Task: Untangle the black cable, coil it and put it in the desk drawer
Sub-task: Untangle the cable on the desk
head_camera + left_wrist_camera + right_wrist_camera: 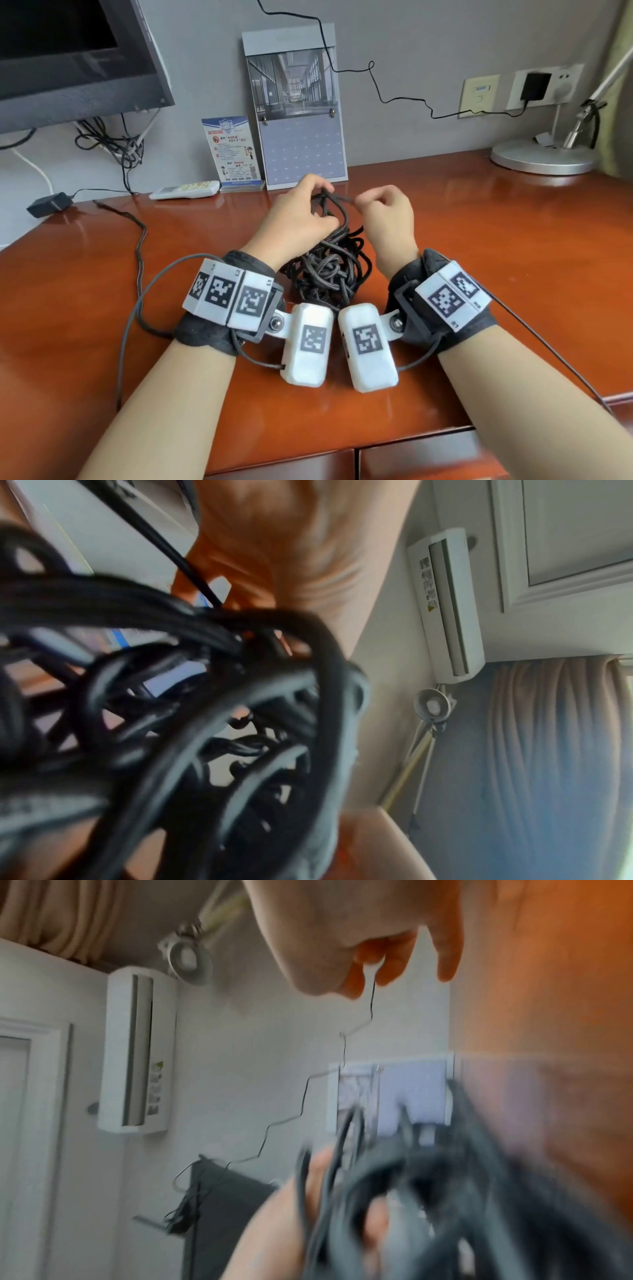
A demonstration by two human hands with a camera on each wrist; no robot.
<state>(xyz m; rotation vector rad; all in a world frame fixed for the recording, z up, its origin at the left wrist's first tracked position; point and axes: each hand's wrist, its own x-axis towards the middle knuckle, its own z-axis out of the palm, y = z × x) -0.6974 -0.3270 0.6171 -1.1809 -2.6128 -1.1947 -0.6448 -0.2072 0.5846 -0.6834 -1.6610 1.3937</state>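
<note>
Both my forearms reach forward over the desk (496, 260), wrists raised. My left hand (298, 212) curls its fingers round the top strands of the black cable (329, 270), whose tangled mass hangs to the desktop between my wrists. My right hand (387, 216) pinches one strand, fingers bent.

Your left hand (297, 214) and right hand (387, 219) flank the tangled black cable (329, 267) on the reddish-brown wooden desk (496, 274). Behind stands the grey wall calendar (298, 109), the white remote control (185, 190) to its left, the round silver lamp base (543, 157) far right.
</note>
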